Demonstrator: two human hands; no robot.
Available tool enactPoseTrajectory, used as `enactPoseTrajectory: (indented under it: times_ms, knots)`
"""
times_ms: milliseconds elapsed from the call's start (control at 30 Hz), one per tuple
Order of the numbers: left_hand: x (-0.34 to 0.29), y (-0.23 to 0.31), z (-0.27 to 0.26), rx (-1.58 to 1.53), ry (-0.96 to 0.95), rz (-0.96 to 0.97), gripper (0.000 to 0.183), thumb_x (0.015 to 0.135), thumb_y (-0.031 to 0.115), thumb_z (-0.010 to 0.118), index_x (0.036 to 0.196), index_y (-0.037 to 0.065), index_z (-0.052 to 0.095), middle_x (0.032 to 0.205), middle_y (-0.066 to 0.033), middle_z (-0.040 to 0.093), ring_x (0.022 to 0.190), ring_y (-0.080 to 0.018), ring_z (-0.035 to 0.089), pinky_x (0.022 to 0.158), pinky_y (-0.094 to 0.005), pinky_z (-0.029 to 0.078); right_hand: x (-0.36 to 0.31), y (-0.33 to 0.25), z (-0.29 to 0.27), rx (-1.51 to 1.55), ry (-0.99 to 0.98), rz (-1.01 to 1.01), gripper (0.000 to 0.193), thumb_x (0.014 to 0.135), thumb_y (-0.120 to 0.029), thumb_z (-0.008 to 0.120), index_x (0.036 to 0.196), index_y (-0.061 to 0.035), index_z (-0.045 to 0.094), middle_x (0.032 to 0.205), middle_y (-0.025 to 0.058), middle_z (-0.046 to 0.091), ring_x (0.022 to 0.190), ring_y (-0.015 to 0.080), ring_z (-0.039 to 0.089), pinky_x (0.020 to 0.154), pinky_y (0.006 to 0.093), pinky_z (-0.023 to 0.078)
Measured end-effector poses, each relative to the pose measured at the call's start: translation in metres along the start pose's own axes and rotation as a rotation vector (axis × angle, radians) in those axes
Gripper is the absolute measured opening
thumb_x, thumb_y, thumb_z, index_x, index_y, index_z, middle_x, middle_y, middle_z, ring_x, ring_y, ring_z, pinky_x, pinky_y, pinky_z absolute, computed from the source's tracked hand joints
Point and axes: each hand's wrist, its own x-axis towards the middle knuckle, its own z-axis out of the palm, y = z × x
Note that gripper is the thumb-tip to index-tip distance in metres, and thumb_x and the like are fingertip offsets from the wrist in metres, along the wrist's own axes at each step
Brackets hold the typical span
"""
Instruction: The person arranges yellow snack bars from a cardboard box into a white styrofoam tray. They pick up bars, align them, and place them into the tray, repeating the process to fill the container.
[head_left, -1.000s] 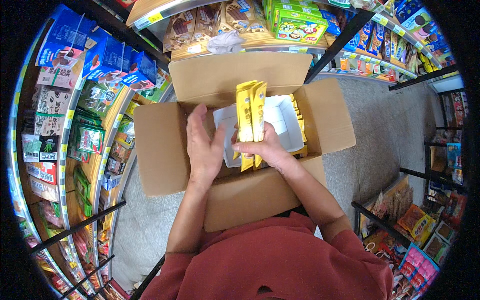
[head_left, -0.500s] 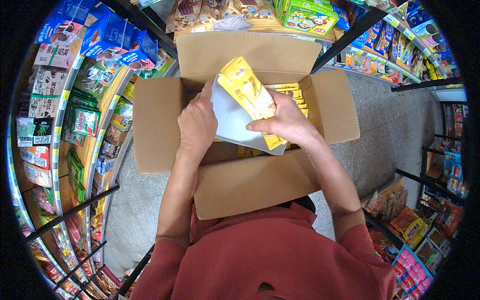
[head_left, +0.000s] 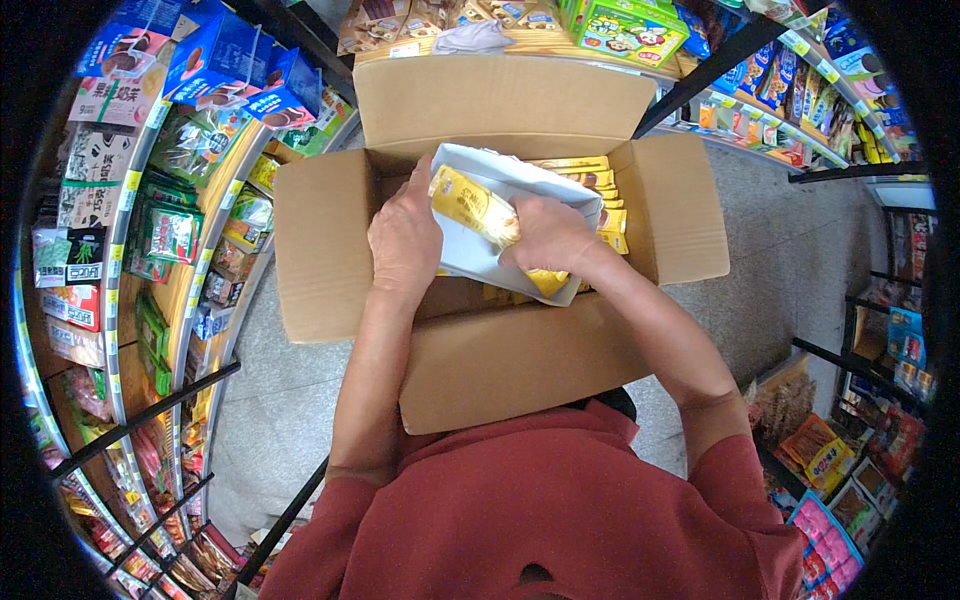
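Head view, clock read from the middle of the white box

Left hand at 9 o'clock, half curled against the box's left end; fingertips partly hidden, so cannot tell how firmly it grips. Best used as a brace there, since the thin wall could slide or bend

Held yellow packets lie slantwise inside the box, tops toward 10 o'clock; flat, with edges squared, would likely suit them best

Right hand toward 3 o'clock, closed around the packets' lower part; a light, even hold should spare the wrappers, with release only once the box floor bears them

Counts, left to right: one carton, four flaps folded out at 9, 12, 3 and 6; two hands; one white box, askew over the carton's opening; held packets overlap, number cannot be told; yellow packets in the carton, at 2 to 3 o'clock, at least four, others partly covered
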Motion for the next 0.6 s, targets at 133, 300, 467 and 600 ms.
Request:
enactPoseTrajectory:
  times_ms: [133, 300, 467, 600]
  knots:
    - [0.000, -0.001, 0.000, 0.024, -0.011, -0.005, 0.050, 0.080, -0.003, 0.046, 0.128, 0.007, 0.049, 0.102, -0.0218, 0.064, 0.089, -0.0365, 0.064, 0.077, -0.0442, 0.052, 0.003, -0.001, 0.004, -0.066, -0.042, -0.031, 0.047, 0.061, -0.024, 0.074, 0.100, -0.0007, 0.060, 0.094, 0.0212, 0.065, 0.091, 0.0347, 0.063, 0.080, 0.0400, 0.050]
    - [-0.001, -0.003, 0.003, 0.018, 0.004, 0.030, 0.047, 0.079, -0.003, 0.046, 0.126, 0.003, 0.050, 0.099, -0.0220, 0.064, 0.088, -0.0369, 0.064, 0.076, -0.0442, 0.052, 0.000, -0.003, -0.002, -0.096, -0.093, -0.022, 0.047, 0.062, -0.024, 0.074, 0.100, -0.0004, 0.060, 0.093, 0.0211, 0.065, 0.092, 0.0350, 0.063, 0.079, 0.0408, 0.050]
    - [0.001, -0.002, 0.002, 0.066, -0.033, 0.035, 0.045, 0.079, -0.002, 0.045, 0.124, 0.000, 0.050, 0.097, -0.0229, 0.064, 0.088, -0.0375, 0.064, 0.076, -0.0441, 0.052, -0.002, -0.004, -0.001, -0.201, -0.127, -0.043, 0.048, 0.064, -0.022, 0.074, 0.103, -0.0006, 0.057, 0.092, 0.0195, 0.066, 0.090, 0.0351, 0.064, 0.077, 0.0427, 0.051]
    - [0.002, 0.002, 0.000, 0.108, -0.086, -0.009, 0.046, 0.079, -0.002, 0.045, 0.124, -0.001, 0.050, 0.096, -0.0238, 0.065, 0.088, -0.0378, 0.064, 0.077, -0.0454, 0.051, -0.005, -0.012, 0.005, -0.322, -0.133, -0.079, 0.052, 0.066, -0.021, 0.075, 0.108, -0.0002, 0.053, 0.097, 0.0194, 0.064, 0.096, 0.0347, 0.061, 0.081, 0.0431, 0.049]
